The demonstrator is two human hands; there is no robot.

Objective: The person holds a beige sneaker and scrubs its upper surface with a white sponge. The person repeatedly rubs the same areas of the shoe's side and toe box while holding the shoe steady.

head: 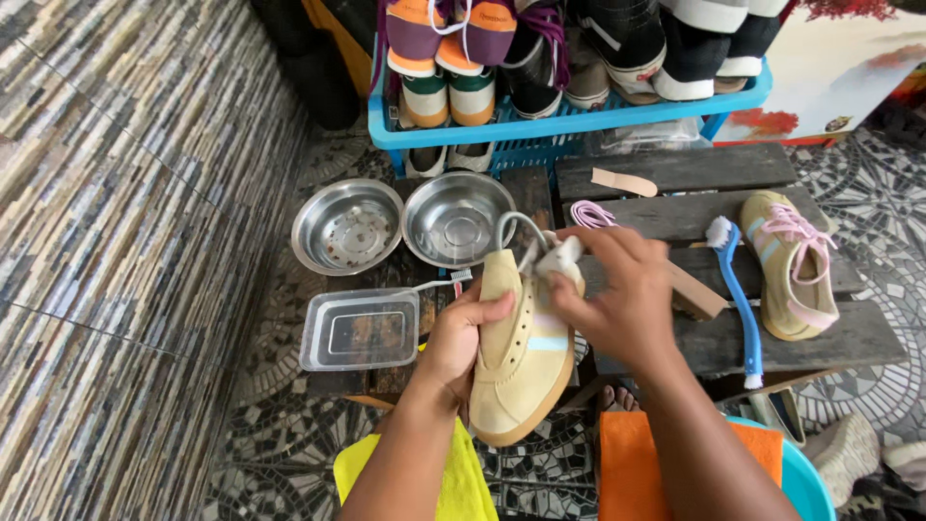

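Tan shoe (521, 357) held by left hand (458, 338), right hand (622, 294) at tongue

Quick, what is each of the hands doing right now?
Left hand: closed around the side of the tan suede lace-less sneaker.
Right hand: closed, pinching a small white cloth against the sneaker's tongue.

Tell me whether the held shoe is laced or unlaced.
Unlaced: the tan shoe shows bare eyelets; pink laces lie apart on the bench.
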